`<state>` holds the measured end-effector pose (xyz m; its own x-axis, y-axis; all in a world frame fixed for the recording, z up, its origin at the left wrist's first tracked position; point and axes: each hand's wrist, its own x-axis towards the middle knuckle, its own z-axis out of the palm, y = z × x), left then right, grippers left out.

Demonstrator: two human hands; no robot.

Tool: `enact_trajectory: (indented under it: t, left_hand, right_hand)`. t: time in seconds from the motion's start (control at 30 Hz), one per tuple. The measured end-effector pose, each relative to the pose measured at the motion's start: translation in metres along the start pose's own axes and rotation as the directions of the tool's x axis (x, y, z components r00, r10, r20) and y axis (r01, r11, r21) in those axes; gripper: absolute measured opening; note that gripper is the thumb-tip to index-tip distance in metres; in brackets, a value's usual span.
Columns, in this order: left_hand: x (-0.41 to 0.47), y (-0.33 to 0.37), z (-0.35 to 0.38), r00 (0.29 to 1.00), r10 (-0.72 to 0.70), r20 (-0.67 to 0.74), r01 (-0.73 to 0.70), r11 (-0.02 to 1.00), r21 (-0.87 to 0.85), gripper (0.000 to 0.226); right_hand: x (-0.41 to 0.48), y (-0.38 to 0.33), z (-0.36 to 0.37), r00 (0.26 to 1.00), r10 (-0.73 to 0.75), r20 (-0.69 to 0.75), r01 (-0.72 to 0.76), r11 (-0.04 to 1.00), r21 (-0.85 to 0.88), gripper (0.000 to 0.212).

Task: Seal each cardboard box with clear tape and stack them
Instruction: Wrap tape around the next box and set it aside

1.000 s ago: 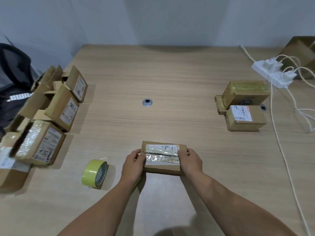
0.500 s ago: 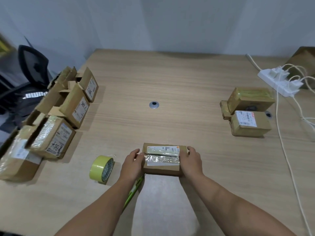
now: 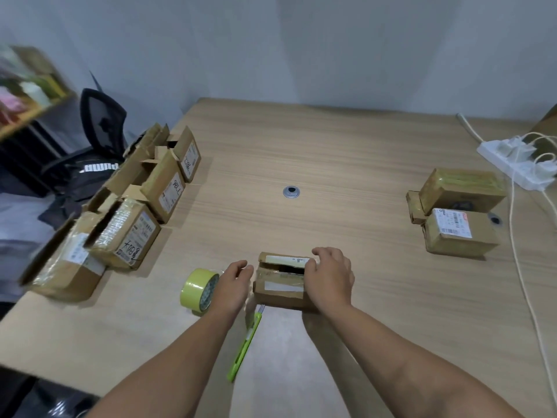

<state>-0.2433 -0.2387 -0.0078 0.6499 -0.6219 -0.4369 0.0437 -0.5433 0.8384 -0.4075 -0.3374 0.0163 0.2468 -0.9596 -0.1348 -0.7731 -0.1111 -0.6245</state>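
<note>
Partly under right hand (image 3: pixel 328 277), box (image 3: pixel 278 292) lies beside left hand (image 3: pixel 232 285).

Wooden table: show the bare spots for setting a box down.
Free: the wide middle around the round metal grommet, between the open cardboard boxes at left and taped brown boxes at right; the far strip by the wall. Crowded: the near middle, with yellow-green tape roll, green knife, small brown box.
</note>
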Motion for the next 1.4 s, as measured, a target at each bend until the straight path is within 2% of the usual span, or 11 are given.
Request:
enact_trajectory:
  t: [0.13,0.27,0.53,0.7,0.83,0.9,1.03,1.17,1.3,1.4]
  left_hand:
    - [-0.004,-0.003,-0.008,1.000,-0.021,-0.010,0.021,0.999,-0.048,0.034]
    - [-0.008,-0.003,-0.016,1.000,-0.006,-0.029,0.004,0.999,-0.052,0.029]
    - [-0.006,0.002,-0.062,0.982,0.033,-0.188,-0.048,0.996,-0.072,0.021]
    - [0.006,-0.004,-0.100,0.964,0.008,-0.267,-0.038,0.993,-0.108,0.021]
    - [0.025,-0.018,-0.119,0.966,-0.080,-0.247,0.055,0.993,-0.106,0.016]
    - [0.036,-0.026,-0.123,0.969,-0.126,-0.213,0.109,0.990,-0.088,0.016]
    - [0.059,-0.031,-0.125,0.975,-0.193,-0.106,0.188,0.981,-0.056,0.016]
    - [0.080,-0.032,-0.123,0.972,-0.233,0.012,0.233,0.972,-0.034,0.025]
    - [0.099,-0.029,-0.121,0.948,-0.295,0.116,0.295,0.955,0.021,0.033]
    - [0.105,-0.027,-0.119,0.924,-0.319,0.209,0.324,0.946,0.011,0.031]
  right_hand:
    - [-0.010,-0.005,0.008,0.981,-0.194,-0.022,0.194,0.981,-0.008,0.036]
    - [-0.019,-0.019,0.013,0.935,-0.345,0.088,0.335,0.936,0.104,0.034]
    - [-0.027,-0.061,0.050,0.865,-0.403,0.300,0.347,0.911,0.223,0.034]
    - [-0.026,-0.089,0.080,0.857,-0.294,0.423,0.196,0.946,0.259,0.031]
    - [-0.018,-0.103,0.113,0.830,-0.033,0.557,-0.169,0.937,0.307,0.023]
    - [-0.011,-0.106,0.127,0.793,0.084,0.603,-0.307,0.911,0.276,0.025]
    - [0.000,-0.109,0.152,0.749,0.211,0.628,-0.432,0.875,0.220,0.025]
    - [0.005,-0.114,0.165,0.700,0.359,0.617,-0.603,0.761,0.241,0.029]
    - [0.014,-0.120,0.185,0.661,0.453,0.598,-0.706,0.646,0.291,0.029]
    - [0.016,-0.121,0.196,0.642,0.496,0.585,-0.735,0.616,0.284,0.021]
